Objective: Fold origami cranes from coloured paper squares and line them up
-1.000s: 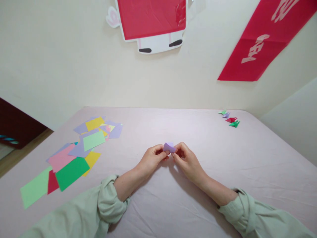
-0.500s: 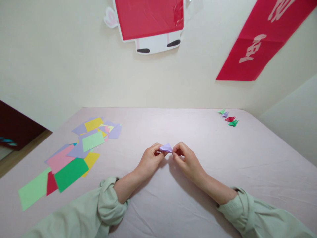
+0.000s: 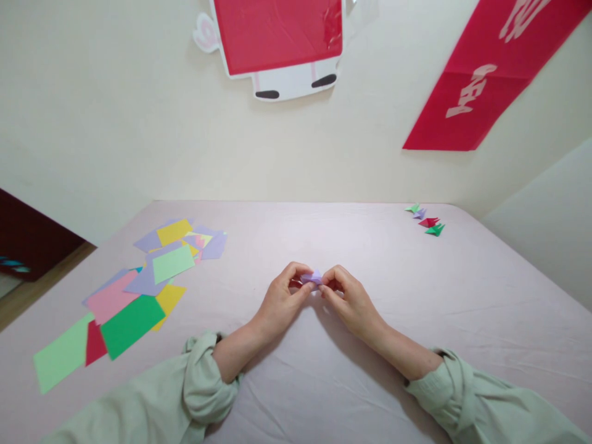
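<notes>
A small folded piece of purple paper [image 3: 312, 278] is pinched between my two hands above the middle of the table. My left hand [image 3: 284, 297] grips its left side between thumb and fingers. At the right end, the thumb and fingertips of my right hand [image 3: 348, 300] close on its edge. My fingertips cover part of the paper, so its full folded shape cannot be made out.
Loose sheets of coloured paper [image 3: 134, 324] overlap on the table's left side. Several small folded paper figures [image 3: 429, 222] stand in a row at the back right. The pale cloth-covered table [image 3: 296, 228] meets a wall with red decorations [image 3: 280, 37].
My left fingers have shifted over the purple paper, and its raised flap now looks lower and narrower. My right hand has stayed nearly still at its right end.
</notes>
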`<state>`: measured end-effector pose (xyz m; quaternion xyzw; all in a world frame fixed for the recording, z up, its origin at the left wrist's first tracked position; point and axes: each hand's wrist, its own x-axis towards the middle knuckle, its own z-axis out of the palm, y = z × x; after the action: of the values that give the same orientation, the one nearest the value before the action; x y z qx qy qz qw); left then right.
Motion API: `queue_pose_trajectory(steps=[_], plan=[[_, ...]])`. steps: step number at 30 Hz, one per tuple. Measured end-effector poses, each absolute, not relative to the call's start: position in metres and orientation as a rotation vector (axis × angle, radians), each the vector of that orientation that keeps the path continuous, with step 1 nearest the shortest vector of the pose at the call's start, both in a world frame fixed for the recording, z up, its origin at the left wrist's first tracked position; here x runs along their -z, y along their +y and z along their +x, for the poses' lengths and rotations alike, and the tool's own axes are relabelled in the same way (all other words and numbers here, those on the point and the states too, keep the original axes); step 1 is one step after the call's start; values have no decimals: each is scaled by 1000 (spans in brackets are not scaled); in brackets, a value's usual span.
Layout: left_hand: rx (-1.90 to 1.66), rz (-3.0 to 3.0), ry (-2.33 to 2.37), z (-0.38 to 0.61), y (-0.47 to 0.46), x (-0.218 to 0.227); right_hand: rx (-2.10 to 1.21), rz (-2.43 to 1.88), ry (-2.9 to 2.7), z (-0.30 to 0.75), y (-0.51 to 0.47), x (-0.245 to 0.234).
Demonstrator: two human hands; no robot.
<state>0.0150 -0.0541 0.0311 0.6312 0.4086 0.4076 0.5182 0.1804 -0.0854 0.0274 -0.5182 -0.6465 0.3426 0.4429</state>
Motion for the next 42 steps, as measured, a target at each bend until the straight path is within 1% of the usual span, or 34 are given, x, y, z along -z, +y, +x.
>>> queue_pose_trajectory(steps=[7,10,15,23,36,42], plan=[[-954,1458,1017,15,-55,-31,-1107,-1205,-1345,180,-81,-20],[-963,1439,1023,15,-55,-29,-1154,-1242,-1355,180,-80,-21],[-981,1395,1040,16,-54,-26,-1087,-1274,-1430,181,-82,-23],[-865,1482,1002,15,-53,-33,-890,-1298,-1644,182,-85,-27],[-943,1371,1050,15,-51,-31,-1028,-1305,-1327,183,-80,-25],[-932,1328,1032,16,-51,-32,-1033,-1283,-1486,181,-82,-26]])
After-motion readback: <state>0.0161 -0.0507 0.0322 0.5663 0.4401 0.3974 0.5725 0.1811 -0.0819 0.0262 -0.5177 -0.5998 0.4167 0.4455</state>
